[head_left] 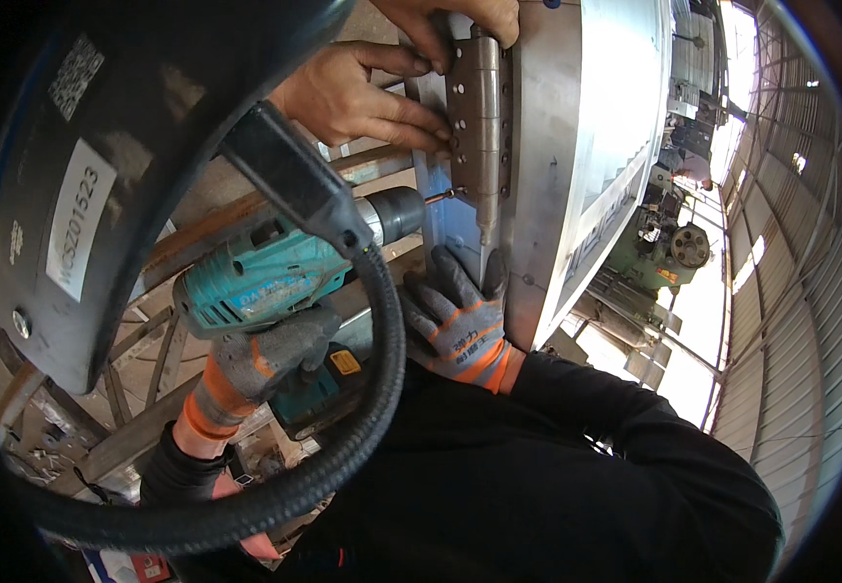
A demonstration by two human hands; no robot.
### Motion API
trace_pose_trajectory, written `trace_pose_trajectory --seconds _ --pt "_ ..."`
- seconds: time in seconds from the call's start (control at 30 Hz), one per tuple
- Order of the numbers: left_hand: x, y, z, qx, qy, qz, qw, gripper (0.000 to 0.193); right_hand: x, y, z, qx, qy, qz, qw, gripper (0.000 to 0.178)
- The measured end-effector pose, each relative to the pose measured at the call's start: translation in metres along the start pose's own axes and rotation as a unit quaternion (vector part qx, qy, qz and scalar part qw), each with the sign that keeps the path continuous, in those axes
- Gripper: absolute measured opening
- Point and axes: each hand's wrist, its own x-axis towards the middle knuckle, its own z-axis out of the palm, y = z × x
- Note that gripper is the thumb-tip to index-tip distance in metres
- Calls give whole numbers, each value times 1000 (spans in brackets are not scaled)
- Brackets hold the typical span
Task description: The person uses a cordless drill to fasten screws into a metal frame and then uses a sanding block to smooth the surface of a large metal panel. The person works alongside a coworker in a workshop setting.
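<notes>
A teal-and-black power drill [256,277] sits left of centre, its long axis running from lower left to upper right. The black chuck [397,214] and thin copper-coloured bit [438,196] point right and slightly upward, toward the lower left edge of a brown-grey, perforated metal hinge [476,117]; whether the bit touches it is unclear. The person's left hand [270,355], in a grey-and-orange glove, is clenched around the drill's handle. The drill body lies directly above this grip, its chuck beyond to the upper right, and its base [309,394] below. The matching gloved right hand [460,321] rests with fingers extended on metal just below the hinge; I cannot tell whether it grasps an edge. A co-worker's bare hands [358,102] touch the hinge's upper part, which stands nearly vertical in view.
</notes>
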Motion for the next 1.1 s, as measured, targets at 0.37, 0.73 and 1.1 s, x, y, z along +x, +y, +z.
trace_pose_trajectory --seconds 0.37,0.73,1.1 --pt "0 6 4 63 11 9 998 46 -1 1 3 -9 17 -7 1000 70" --pt "2 9 4 49 -5 8 999 45 -2 2 5 -12 22 -12 1000 71" --pt "-1 5 3 -5 4 -5 1000 45 -2 1 3 2 -1 4 1000 67"
